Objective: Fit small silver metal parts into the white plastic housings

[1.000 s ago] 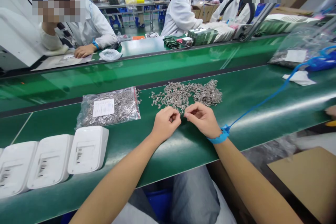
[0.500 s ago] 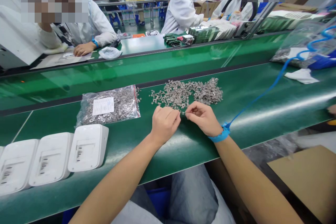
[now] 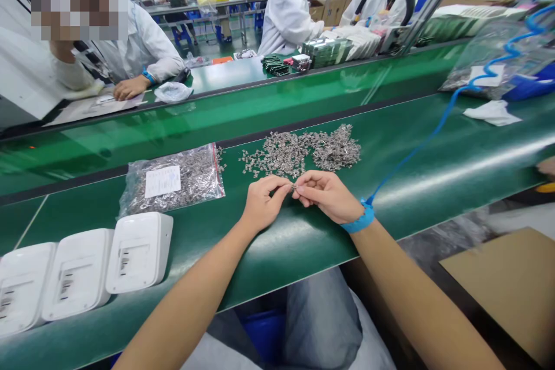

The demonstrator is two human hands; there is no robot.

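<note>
My left hand [image 3: 265, 201] and my right hand [image 3: 324, 194] meet fingertip to fingertip over the green bench, both pinched closed. Between them sits a small metal part [image 3: 294, 187], too small to make out in detail. Just beyond my fingers spreads a loose pile of small silvery metal parts [image 3: 286, 153]. Left of the pile lies a clear zip bag [image 3: 197, 176] full of similar parts, bearing a white label [image 3: 162, 181]. A blue wrist strap [image 3: 359, 219] circles my right wrist.
Several white plastic housings [image 3: 139, 251] stand in a row at the left. A coiled blue cord [image 3: 433, 127] runs from my strap to the upper right, past a crumpled white cloth [image 3: 493, 113]. Across the green barrier, a co-worker's hand [image 3: 131, 87] rests on the far bench.
My hands have come together, with the fingertips now meeting at the small metal part. My left hand has turned so its thumb and fingers show. The whole view has shifted slightly.
</note>
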